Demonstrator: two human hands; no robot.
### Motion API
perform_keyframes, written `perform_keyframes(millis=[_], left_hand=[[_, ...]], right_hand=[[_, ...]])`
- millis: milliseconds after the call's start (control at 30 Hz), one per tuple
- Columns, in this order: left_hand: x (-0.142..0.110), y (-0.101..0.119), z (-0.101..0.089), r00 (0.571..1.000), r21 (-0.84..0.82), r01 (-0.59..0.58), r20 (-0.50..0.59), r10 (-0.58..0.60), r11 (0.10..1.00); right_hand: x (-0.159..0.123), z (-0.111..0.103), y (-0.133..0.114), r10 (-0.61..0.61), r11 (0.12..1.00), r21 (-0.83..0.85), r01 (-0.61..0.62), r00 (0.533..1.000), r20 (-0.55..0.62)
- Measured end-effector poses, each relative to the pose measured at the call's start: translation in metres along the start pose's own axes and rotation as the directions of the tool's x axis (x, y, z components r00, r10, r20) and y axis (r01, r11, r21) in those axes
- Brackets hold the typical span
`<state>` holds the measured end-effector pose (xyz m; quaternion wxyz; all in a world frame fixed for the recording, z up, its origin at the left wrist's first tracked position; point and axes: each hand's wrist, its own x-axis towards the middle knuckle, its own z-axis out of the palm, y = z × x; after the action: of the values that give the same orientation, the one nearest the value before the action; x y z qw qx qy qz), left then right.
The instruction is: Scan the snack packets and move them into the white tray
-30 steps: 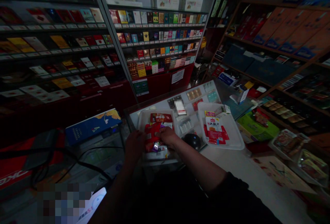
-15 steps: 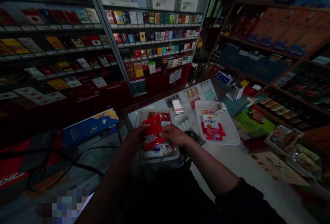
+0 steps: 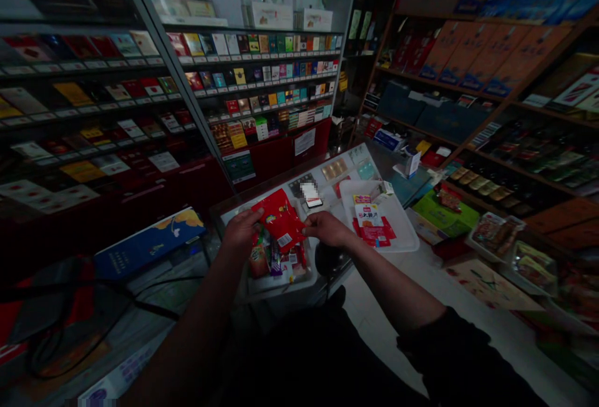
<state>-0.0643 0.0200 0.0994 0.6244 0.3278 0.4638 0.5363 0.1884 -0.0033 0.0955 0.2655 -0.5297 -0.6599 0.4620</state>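
A red snack packet (image 3: 281, 216) with a white barcode label is stretched between my two hands. My left hand (image 3: 242, 232) pinches its left side, and my right hand (image 3: 327, 228) grips its lower right corner. Below the packet stands a white plastic tub (image 3: 306, 279) holding several snack packets, among them a purple one (image 3: 276, 262); the red packet hides the tub's far part. To the right, a second white tub (image 3: 407, 232) contains red packets and a white packet (image 3: 367, 216) with dark print.
A phone (image 3: 311, 195) lies on the glass counter behind the tubs. On the left are a blue box (image 3: 150, 245) and black cables (image 3: 135, 294). Shelves of cigarette packs (image 3: 262, 76) stand ahead. Clear trays of packaged food (image 3: 496, 235) sit at the right.
The red packet has been raised and turned, away from the tub's contents, so more packets show beneath it. My right hand has shifted to its corner. The whole view has swung slightly right.
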Motion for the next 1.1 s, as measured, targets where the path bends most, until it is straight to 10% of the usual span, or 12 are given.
perform_keyframes(millis=[233, 433, 567, 1100], left_hand=[[-0.001, 0.01, 0.025, 0.962, 0.328, -0.271, 0.122, 0.244, 0.905], [0.012, 0.02, 0.029, 0.745, 0.735, -0.638, 0.512, 0.427, 0.229], [0.021, 0.012, 0.039, 0.676, 0.724, -0.69, 0.644, 0.358, 0.0], [0.05, -0.015, 0.069, 0.697, 0.741, -0.663, 0.664, 0.27, -0.108]], right_hand=[[-0.011, -0.033, 0.005, -0.218, 0.948, -0.281, 0.152, 0.95, -0.223], [-0.023, -0.06, 0.025, -0.376, 0.839, -0.512, 0.182, 0.875, -0.305], [-0.027, -0.074, 0.034, -0.418, 0.772, -0.617, 0.149, 0.852, -0.316], [-0.03, -0.084, 0.056, -0.271, 0.677, -0.736, -0.008, 0.927, -0.259]])
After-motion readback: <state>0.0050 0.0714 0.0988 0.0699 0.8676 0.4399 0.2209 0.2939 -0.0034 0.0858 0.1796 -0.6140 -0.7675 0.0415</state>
